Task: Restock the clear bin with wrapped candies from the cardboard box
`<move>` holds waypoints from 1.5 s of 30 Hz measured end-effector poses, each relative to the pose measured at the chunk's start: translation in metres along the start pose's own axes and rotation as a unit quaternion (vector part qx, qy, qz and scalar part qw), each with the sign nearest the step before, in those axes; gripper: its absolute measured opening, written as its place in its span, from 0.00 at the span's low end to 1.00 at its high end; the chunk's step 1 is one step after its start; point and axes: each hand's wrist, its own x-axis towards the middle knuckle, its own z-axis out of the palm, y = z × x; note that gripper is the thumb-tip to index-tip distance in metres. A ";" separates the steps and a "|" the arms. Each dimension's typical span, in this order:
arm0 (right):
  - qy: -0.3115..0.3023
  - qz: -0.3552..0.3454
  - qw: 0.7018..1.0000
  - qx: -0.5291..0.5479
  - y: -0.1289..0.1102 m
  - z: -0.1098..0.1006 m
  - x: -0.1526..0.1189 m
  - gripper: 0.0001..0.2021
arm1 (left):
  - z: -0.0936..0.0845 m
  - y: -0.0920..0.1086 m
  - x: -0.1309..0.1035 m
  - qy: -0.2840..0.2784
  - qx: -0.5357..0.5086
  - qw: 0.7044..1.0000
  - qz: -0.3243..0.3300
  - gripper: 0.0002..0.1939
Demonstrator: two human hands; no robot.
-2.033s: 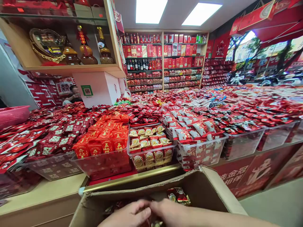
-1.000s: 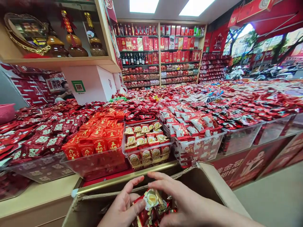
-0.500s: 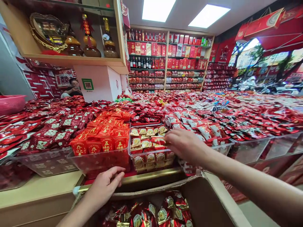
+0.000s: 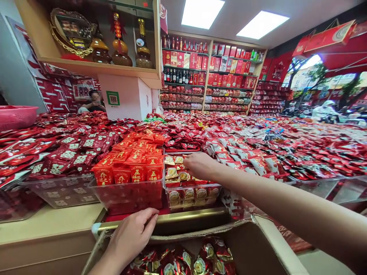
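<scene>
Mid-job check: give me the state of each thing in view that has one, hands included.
Left hand: half open, nothing visible in it, by the box's far edge.
Right hand: over the gold-packet bin, grip hidden.
Cardboard box: open, loose packets inside.
Gold-packet bin: uncovered, packets in rows.
Red-packet bin: uncovered, heaped above its rim.
Ceiling lights: on.

Two blown-out ceiling panels (image 4: 203, 13) light the scene brightly, and wide-angle distortion stretches the view's edges.

Gourd-shaped bottles (image 4: 122, 55), pink basket (image 4: 17, 118)
</scene>
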 end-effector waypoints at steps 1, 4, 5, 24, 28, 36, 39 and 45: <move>-0.006 -0.003 1.000 0.000 0.000 0.001 0.002 0.07 | 0.000 0.000 0.000 0.001 0.000 1.000 0.000 0.13; -0.030 -0.010 0.999 0.008 -0.001 0.003 0.006 0.06 | 0.002 -0.001 0.000 0.003 0.004 1.000 -0.001 0.12; -0.037 -0.011 0.999 0.013 -0.001 0.003 0.007 0.07 | 0.002 -0.001 0.000 0.003 0.006 1.000 -0.001 0.13; -0.039 -0.016 0.999 0.005 -0.005 0.010 0.027 0.10 | 0.001 -0.001 0.001 0.002 -0.017 1.000 -0.014 0.13; -0.026 -0.002 1.000 0.014 -0.003 0.002 0.021 0.09 | 0.001 -0.003 0.001 0.002 -0.019 1.000 -0.017 0.13; -0.061 -0.042 0.996 0.043 -0.002 -0.004 0.011 0.11 | 0.002 -0.002 0.002 -0.003 -0.012 1.000 -0.018 0.12; -0.081 -0.038 0.995 0.040 0.000 -0.001 0.014 0.13 | 0.001 -0.001 0.002 -0.002 -0.019 1.000 -0.019 0.12; -0.084 -0.034 0.996 0.025 0.002 0.001 0.022 0.13 | 0.001 -0.002 0.003 0.001 -0.013 1.000 -0.014 0.12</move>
